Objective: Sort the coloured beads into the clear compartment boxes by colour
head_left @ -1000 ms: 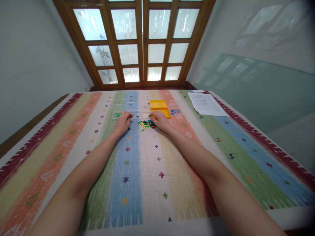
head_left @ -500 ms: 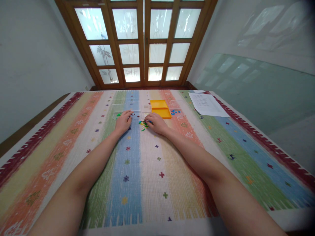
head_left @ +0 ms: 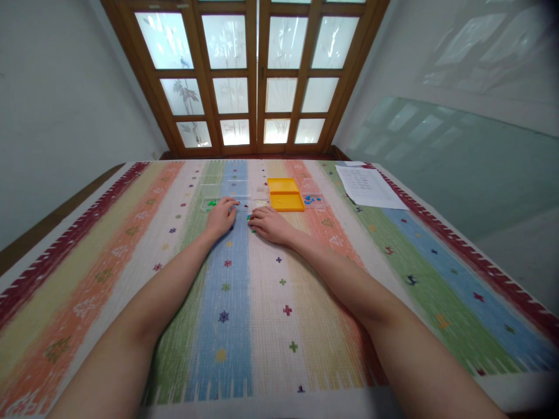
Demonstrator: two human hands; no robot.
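My right hand (head_left: 269, 224) lies over a pile of small coloured pieces (head_left: 248, 217), with its fingers stretched to the left. Most of the pile is hidden under it; bits of green and blue show at the edge. My left hand (head_left: 221, 216) rests at the near edge of a clear plastic box, fingers extended and apart, and nothing can be seen in it. Green pieces (head_left: 212, 203) sit in the clear box beside that hand. A few small dark pieces (head_left: 246, 205) lie between the two hands.
Beyond my right hand stands an open yellow box (head_left: 287, 201). Next to it, blue pieces (head_left: 312, 200) lie in another clear box. A printed paper sheet (head_left: 370, 186) is at the back right of the striped tablecloth (head_left: 227, 337). Wooden glazed doors (head_left: 257, 87) rise behind.
My right hand has shifted slightly left and now covers most of the pile that showed before. The left hand has barely moved.
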